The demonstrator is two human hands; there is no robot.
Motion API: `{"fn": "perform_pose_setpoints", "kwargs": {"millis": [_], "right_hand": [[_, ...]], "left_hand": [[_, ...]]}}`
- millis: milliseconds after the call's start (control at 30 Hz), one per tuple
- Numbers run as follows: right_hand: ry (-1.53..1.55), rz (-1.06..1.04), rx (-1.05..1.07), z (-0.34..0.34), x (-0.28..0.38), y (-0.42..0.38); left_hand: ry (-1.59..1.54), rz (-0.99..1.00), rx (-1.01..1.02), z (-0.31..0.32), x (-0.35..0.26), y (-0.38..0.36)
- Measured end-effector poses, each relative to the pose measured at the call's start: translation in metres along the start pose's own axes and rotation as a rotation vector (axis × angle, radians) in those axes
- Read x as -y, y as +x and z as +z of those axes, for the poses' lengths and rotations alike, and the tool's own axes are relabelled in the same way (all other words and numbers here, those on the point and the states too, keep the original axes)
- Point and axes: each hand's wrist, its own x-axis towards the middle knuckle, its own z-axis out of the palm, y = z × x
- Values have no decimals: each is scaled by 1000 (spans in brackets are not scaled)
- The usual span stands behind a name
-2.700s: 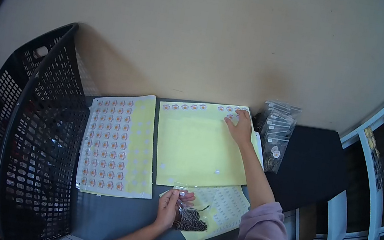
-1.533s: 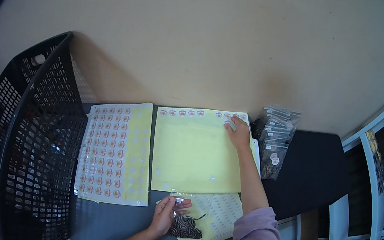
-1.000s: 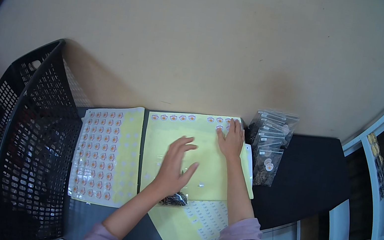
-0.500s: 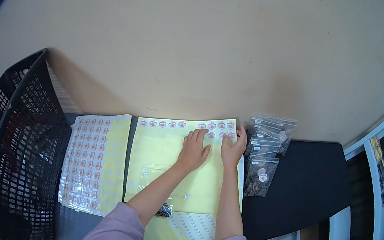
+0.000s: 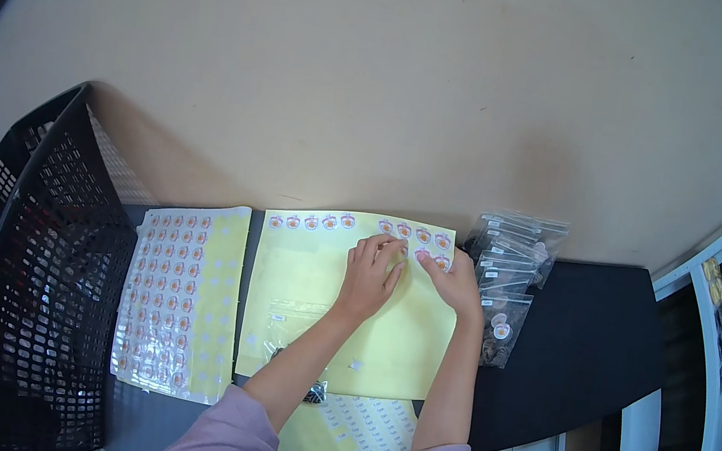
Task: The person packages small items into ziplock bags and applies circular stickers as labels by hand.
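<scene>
Both hands lie on the yellow sheet [image 5: 337, 316] in the middle of the dark table [image 5: 581, 327]. The left hand [image 5: 369, 274] rests flat on the paper with its fingers together, and the fingertips [image 5: 388, 247] reach the row of round stickers [image 5: 404, 231] at the far edge. It holds nothing; it seems to press the sheet down so the paper does not lift or slide. The right hand [image 5: 456, 280] comes from the other side, and its fingertips meet those of the left hand at one sticker in the second row. I think it picks at the edge of this sticker, but the pinch is too small to see, so I cannot tell if the fingers already hold it.

A clear bag [image 5: 294, 321] lies flat on the sheet, just beside the left forearm, close enough to take with the left hand. A small dark bundle [image 5: 314, 392] sits at the near edge of the sheet, partly hidden under the arm. A second sheet [image 5: 180, 296], nearly full of stickers, lies to the left, apart from the first one. A label sheet [image 5: 356, 433] sticks out below the yellow one. Filled bags [image 5: 510, 268] are stacked on the right, near the right hand. A black basket [image 5: 15, 265] stands at the far left.
</scene>
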Motion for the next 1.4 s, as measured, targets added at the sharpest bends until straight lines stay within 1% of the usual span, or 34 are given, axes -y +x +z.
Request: {"fn": "perform_pose_setpoints", "kwargs": {"millis": [67,133,200,233,267,300,400,467,567,1000,1200,1267,1400], "right_hand": [[72,47,69,-5,10,-4],[114,57,91,-5,6,-3],[157,66,114,-5,4,-2],[215,68,159,-4,3,-2],[272,70,205,-4,3,-2],[272,69,204,-3,1,-1],[291,84,232,0,1,-1],[314,128,274,-1,10,-5],[350,185,274,-3,15,-5],[240,188,270,0,13,-3],[213,145,246,1,8,-1],[130,88,278,0,13,-1],[146,99,318,3,19,-5]], "left_hand": [[-4,8,-3,-2,-1,0],[-7,18,-5,-2,-1,0],[-16,34,-56,-1,-1,1],[-16,35,-57,-1,-1,2],[-39,42,-101,-1,-1,2],[-61,49,-145,-1,-1,3],[-42,55,-130,0,2,3],[-64,60,-145,3,6,2],[-90,62,-166,2,7,2],[-89,50,-186,2,8,2],[-106,28,-198,2,7,3],[-108,28,-194,3,8,2],[-122,34,-218,1,7,3]]}}
